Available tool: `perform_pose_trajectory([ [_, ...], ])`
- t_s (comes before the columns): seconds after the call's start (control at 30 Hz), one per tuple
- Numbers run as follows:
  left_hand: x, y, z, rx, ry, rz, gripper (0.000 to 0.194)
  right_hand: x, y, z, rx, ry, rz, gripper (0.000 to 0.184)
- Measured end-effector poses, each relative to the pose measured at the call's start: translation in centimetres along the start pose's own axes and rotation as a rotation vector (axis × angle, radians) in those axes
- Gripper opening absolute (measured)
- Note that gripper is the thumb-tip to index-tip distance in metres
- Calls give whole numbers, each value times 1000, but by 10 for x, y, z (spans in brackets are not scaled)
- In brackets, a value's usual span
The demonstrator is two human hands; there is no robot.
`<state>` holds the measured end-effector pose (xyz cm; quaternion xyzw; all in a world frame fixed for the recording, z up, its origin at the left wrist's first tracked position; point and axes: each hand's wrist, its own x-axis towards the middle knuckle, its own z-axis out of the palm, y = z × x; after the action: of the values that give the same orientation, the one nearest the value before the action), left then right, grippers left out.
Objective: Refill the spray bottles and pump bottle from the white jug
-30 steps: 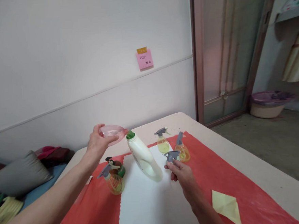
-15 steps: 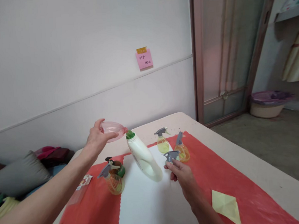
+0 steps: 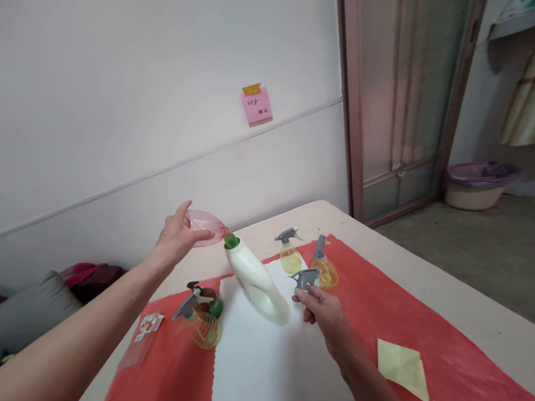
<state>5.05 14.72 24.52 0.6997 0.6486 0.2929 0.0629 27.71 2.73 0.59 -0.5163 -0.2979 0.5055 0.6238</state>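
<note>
My left hand [image 3: 175, 239] grips a clear pink bottle [image 3: 204, 226] with no spray head, tipped so its neck points down into the green mouth of a white jug [image 3: 253, 279]. The jug leans on the white sheet [image 3: 270, 365]. My right hand [image 3: 323, 309] pinches a loose grey spray head [image 3: 306, 278] just right of the jug. An orange spray bottle [image 3: 204, 323] with a grey trigger stands left of the jug.
A yellow spray bottle [image 3: 290, 255] and an orange one [image 3: 324, 267] stand behind my right hand on the red cloth [image 3: 403, 313]. A folded yellow paper [image 3: 402, 368] lies at front right. A small packet [image 3: 148, 323] lies at left. Cushions [image 3: 32, 308] sit beyond the table's left edge.
My left hand has tipped the pink bottle's base higher, its neck staying at the jug's mouth. The right hand with the spray head has hardly moved.
</note>
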Motion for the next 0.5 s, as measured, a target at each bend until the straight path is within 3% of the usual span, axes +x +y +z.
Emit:
perform_pose_trajectory([
  [0.5,11,21,-3,161,-171,91,104,-1,-1,1,-10,-22,3,50],
])
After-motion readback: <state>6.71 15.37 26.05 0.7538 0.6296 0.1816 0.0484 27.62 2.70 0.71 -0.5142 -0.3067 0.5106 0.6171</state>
